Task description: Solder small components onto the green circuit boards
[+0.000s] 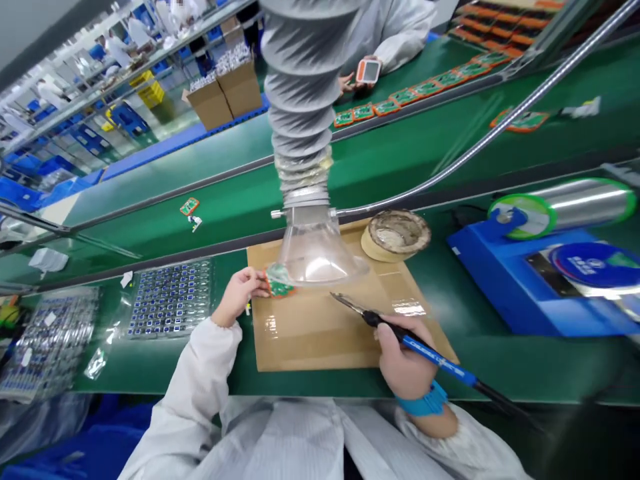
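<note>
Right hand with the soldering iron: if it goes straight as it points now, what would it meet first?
For the right hand and its soldering iron, likely the rim of the clear hood, just ahead of the tip. Height is unclear: it may pass under, towards the green board.

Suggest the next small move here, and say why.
Probably bring the iron left to the board: the right hand holds it with its tip over the cardboard, short of the board, while the left hand pinches the board's edge.
</note>
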`<state>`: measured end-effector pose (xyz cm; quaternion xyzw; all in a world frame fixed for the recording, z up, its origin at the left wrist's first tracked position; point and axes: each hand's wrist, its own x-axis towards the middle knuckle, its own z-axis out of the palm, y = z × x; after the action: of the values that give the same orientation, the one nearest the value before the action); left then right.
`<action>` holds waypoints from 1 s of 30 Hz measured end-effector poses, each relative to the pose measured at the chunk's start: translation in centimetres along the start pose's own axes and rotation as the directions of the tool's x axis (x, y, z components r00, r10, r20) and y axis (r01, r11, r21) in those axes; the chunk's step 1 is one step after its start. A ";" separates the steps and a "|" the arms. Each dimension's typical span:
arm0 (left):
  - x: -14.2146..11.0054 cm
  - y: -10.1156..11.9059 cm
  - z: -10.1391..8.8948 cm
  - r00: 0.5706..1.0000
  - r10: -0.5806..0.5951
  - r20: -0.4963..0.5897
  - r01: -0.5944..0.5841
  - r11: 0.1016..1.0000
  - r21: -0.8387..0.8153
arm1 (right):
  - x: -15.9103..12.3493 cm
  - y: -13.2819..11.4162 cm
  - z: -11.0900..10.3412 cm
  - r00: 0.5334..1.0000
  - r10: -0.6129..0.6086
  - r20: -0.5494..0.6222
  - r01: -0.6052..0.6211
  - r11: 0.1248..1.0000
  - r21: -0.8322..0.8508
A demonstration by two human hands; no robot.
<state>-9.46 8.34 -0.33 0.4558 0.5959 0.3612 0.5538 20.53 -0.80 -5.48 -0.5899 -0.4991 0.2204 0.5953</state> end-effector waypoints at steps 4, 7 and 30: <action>-2.3 0.0 3.3 0.963 0.243 0.117 -0.264 0.757 0.598 | -0.4 -1.2 1.0 0.995 0.043 0.095 -0.040 0.999 -0.036; -3.6 -0.4 2.2 0.924 0.353 0.149 -0.335 0.553 0.763 | -1.3 -2.1 2.5 0.949 -0.006 0.314 0.000 1.000 0.018; -0.3 0.7 -18.7 0.905 0.260 -0.338 0.311 0.140 0.940 | -2.9 -2.0 4.1 0.853 -0.049 0.519 0.096 0.993 -0.064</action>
<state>-27.86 9.64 2.79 0.6033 0.7962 -0.0400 -0.0217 15.24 -1.69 -5.36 -0.5155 -0.6716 0.3257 0.4208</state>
